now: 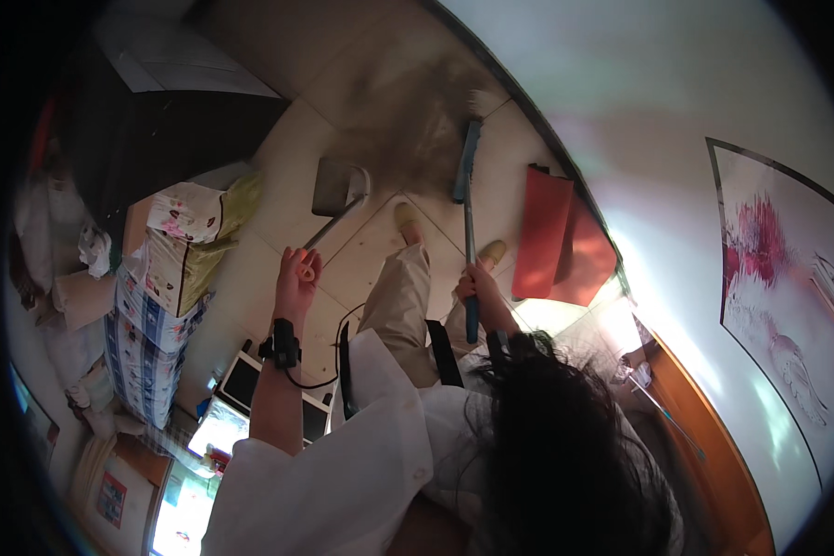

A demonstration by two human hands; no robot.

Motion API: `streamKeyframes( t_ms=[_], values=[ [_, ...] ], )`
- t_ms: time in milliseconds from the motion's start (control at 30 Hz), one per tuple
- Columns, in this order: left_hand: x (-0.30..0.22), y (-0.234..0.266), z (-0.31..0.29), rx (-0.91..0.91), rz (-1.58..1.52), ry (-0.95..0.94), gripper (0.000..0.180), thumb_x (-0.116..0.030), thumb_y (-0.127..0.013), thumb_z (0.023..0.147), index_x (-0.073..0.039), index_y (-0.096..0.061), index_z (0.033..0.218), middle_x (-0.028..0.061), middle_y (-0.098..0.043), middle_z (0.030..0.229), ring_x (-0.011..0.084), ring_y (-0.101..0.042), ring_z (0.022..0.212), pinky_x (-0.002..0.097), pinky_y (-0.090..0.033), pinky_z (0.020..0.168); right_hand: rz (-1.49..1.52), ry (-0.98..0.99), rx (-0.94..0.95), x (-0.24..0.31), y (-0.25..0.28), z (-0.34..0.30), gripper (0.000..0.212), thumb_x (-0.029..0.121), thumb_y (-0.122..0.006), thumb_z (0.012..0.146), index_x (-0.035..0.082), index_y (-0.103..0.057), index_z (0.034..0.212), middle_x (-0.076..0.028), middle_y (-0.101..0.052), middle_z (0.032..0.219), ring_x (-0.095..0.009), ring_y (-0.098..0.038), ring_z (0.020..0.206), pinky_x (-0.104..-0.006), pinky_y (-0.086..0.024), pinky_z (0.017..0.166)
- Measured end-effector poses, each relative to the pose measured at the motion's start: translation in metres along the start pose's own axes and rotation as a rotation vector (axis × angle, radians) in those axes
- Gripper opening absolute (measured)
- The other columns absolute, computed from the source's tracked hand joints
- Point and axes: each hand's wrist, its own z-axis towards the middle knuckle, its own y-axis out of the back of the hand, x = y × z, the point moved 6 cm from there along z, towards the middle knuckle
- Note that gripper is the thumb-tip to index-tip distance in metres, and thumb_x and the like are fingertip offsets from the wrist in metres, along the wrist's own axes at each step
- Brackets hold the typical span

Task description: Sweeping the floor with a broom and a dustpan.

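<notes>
My left hand is closed round the orange end of a long-handled dustpan. Its grey pan rests on the tiled floor ahead of my feet, with the handle slanting back toward me. In my right hand is the grey shaft of a broom, gripped just above its blue end. The broom's blue head with bristles reaches the floor ahead and to the right, near the wall's foot. A gap of bare tile lies between broom head and dustpan.
A red folded sheet or board leans by the right wall. Along the left stand stacked patterned bundles and a dark piece of furniture. A framed picture hangs on the right wall. An orange wooden panel stands behind right.
</notes>
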Motion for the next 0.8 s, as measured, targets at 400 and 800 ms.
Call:
streamKeyframes(
  t_ms=[400,800],
  values=[
    [-0.006,0.023,0.024,-0.129,0.056,0.047,0.013,-0.004,-0.05,0.08,-0.005,-0.05,0.093,0.0089,-0.057,0.08,0.0068,-0.05,0.053,0.0171,-0.042,0.05,0.306,0.046,0.019,-0.022,0.022,0.03,0.003,0.018,-0.039,0.091,0.019,-0.039,0.095,0.002,-0.032,0.058,-0.006,-0.033,0.046,-0.0185,-0.032,0.04],
    [-0.013,0.04,0.026,-0.308,0.147,0.051,0.011,-0.005,-0.048,0.079,-0.004,-0.051,0.09,0.0049,-0.055,0.076,0.0049,-0.045,0.05,0.013,-0.037,0.043,-0.148,0.009,-0.078,-0.015,0.004,-0.044,0.047,0.018,-0.039,0.091,0.026,-0.02,0.134,0.004,-0.028,0.055,-0.005,-0.031,0.043,-0.0179,-0.027,0.038]
  ],
)
